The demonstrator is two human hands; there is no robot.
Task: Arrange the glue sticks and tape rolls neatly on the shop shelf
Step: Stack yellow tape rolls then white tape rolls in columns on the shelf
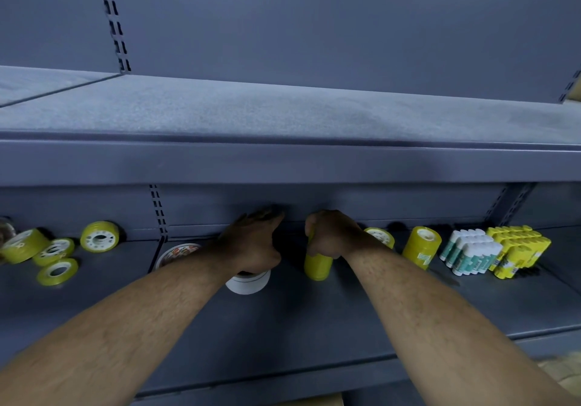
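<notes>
Right forearm ends in right grip wrapped round tape stack.

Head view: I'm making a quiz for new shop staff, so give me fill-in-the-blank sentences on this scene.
The right hand grips a ___ stack of tape rolls.
The left hand rests on a ___ tape roll.
The glue sticks stand toward the ___ end of the shelf.
Missing words: yellow; white; right.
</notes>
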